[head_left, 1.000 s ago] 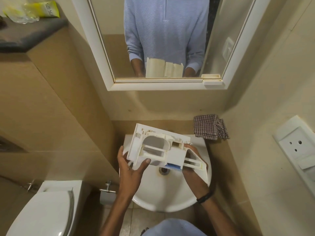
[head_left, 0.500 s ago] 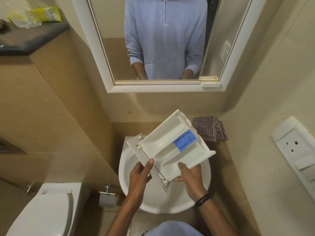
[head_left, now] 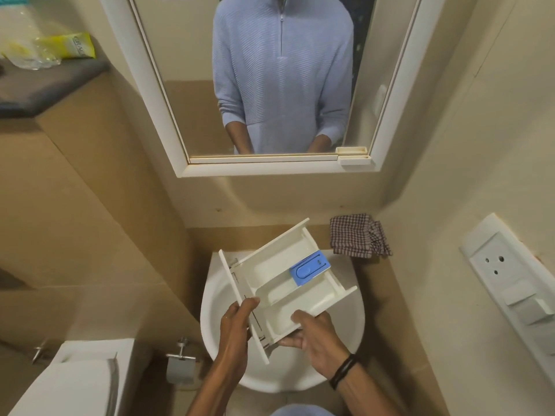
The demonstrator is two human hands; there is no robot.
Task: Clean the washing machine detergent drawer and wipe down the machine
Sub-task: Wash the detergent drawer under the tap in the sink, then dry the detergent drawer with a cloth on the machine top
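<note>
Two hands are low in the view, close to the person. The left hand (head_left: 237, 334) grips the flat front end of the detergent drawer (head_left: 267, 268), with the thumb on top and the fingers curled behind it. The right hand (head_left: 315, 340) holds the drawer's near corner, with the thumb inside the rim and the fingers underneath. A black band (head_left: 342, 370) goes round the right wrist.

The drawer is white and is up in the air over the sink (head_left: 211, 307), not touching it. It is tilted, open side up, and its far end points up and to the right. You can see the little boxes inside it. A blue cap (head_left: 309, 267) sits in the box near the far end.

The sink is round and white. To its left, lower down, are a toilet roll holder (head_left: 180, 367) and a white toilet (head_left: 78, 382).

Behind the sink, on the right, a checked cloth (head_left: 357, 235) lies bunched on the ledge. A white wall socket (head_left: 510, 283) is on the right wall.

Higher up hangs a mirror (head_left: 264, 171) with a white frame. It shows the person's light blue top (head_left: 282, 85). Far up on the left, a dark shelf (head_left: 54, 82) holds a yellow packet (head_left: 72, 46).
</note>
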